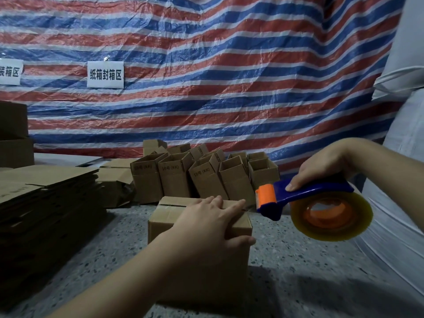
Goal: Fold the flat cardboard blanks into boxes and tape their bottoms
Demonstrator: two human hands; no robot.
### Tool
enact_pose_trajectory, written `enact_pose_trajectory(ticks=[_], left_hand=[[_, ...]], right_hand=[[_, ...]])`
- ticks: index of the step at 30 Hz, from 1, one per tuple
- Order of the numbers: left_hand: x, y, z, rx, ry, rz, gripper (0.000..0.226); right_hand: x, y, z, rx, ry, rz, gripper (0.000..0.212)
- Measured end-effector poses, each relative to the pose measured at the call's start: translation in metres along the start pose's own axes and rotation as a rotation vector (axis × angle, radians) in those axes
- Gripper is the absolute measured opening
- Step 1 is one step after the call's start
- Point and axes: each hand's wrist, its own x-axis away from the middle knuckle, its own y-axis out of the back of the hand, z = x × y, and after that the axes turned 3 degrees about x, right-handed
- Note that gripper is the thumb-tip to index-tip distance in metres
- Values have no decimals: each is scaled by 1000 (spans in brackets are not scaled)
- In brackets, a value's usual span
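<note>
left hand (207, 222) flat on box (160, 216) (flaps closed), right hand (321, 165) gripping tape dispenser (305, 198)

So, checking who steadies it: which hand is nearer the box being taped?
Left. The left hand rests flat on the box; the right hand holds the tape dispenser off its right side.

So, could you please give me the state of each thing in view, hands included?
Box: upside down on the floor, flaps folded shut.
Left hand: flat on the box, pressing its flaps.
Right hand: grips the tape gun.
Tape gun: held in the air, right of the box.
Blanks: flat, stacked.
Finished boxes: upright, tops open.
</note>
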Motion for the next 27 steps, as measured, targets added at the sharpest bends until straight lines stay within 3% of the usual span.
enact_pose_trajectory(ticks=[5,11,21,27], left_hand=[[-3,4,-2,-7,-11,21,79],[-11,-1,-8,25,-96,-19,84],[-8,-6,-4,20,-134,-83,76],[-10,-9,-2,16,-136,-112,74]], right_hand=[[-7,-14,2,-2,-15,9,71],[-8,-19,1,25,-21,-14,71],[1,-20,-29,-145,28,-25,68],[-1,-24,-11,85,-65,-67,66]])
